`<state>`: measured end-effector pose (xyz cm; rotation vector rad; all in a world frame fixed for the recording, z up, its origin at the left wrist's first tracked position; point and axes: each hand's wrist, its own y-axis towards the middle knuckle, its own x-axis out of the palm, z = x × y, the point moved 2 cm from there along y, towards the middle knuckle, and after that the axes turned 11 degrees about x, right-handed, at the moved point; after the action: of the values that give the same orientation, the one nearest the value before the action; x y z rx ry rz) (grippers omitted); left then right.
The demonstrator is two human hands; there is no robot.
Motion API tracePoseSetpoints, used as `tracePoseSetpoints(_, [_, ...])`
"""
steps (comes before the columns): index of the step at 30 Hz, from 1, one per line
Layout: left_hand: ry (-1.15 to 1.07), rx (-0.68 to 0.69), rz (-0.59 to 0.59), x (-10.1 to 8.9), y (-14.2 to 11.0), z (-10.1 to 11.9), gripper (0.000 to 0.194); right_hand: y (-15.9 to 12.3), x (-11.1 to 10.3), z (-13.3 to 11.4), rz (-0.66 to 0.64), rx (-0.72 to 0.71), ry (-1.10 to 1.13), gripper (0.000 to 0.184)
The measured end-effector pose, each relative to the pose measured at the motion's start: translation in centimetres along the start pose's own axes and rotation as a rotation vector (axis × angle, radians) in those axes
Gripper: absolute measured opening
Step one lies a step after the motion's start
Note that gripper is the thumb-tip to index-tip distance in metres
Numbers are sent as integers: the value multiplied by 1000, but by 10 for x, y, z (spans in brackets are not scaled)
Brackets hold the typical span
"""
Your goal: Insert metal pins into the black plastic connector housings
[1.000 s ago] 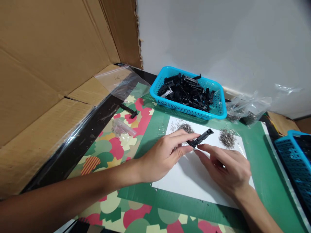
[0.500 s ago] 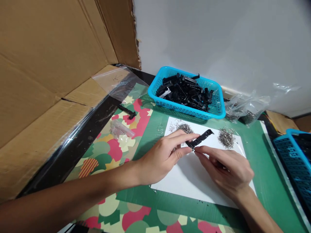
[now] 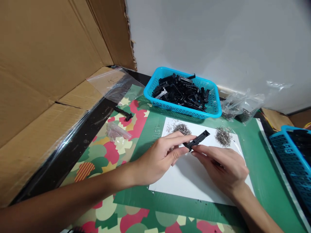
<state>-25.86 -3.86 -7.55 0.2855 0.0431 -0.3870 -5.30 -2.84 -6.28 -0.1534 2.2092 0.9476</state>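
Head view, left hand: the left hand (image 3: pixel 159 160), at the centre of the frame, grasps a narrow black plastic part (image 3: pixel 200 138) between thumb and fingers, at its lower-left end
Black plastic part: right of centre, raised above a white sheet (image 3: pixel 187 181); it slants, its free end toward the upper right
Right hand: the right hand (image 3: pixel 225 168), right of centre, has thumb and forefinger drawn close together at the part's lower end; I cannot tell whether they grip it or something small
Metal pieces: a left pile (image 3: pixel 182 129) lies just behind the left hand's fingers; a right pile (image 3: pixel 223 136) lies above the right hand; both on the sheet
Blue basket: the perforated basket (image 3: pixel 194 113) stands at upper centre, filled with jumbled black parts (image 3: pixel 182 92); a second basket (image 3: pixel 284 155) is cut off at the right edge
Left side: a loose black piece (image 3: pixel 123 113) and a crumpled clear bag (image 3: pixel 119 132) lie on patterned paper (image 3: pixel 97 158)
Upper left: brown cardboard (image 3: pixel 48 38)
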Motion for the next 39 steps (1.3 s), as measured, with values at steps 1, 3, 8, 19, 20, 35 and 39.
tracePoseSetpoints(1, [-23,-22,2,0,1,0,39,0,0,0,-3,-1,9,11])
tracePoseSetpoints(3, [-66,-70,4,0,1,1,42,0,0,0,-10,-3,27,14])
tracePoseSetpoints(8, [-98,-119,-28,0,1,1,46,-1,-1,2,6,-23,42,22])
tracePoseSetpoints(19, [473,169,-16,-4,-2,7,39,1,-2,11,-173,56,25,13])
tracePoseSetpoints(20, [511,186,-3,-4,-3,7,34,1,-1,11,-192,59,22,13])
tracePoseSetpoints(35, [605,89,37,-5,-1,1,17,3,-5,7,-275,129,49,12])
tracePoseSetpoints(39, [608,88,23,-5,-1,-2,18,-5,0,13,-297,-2,-5,18])
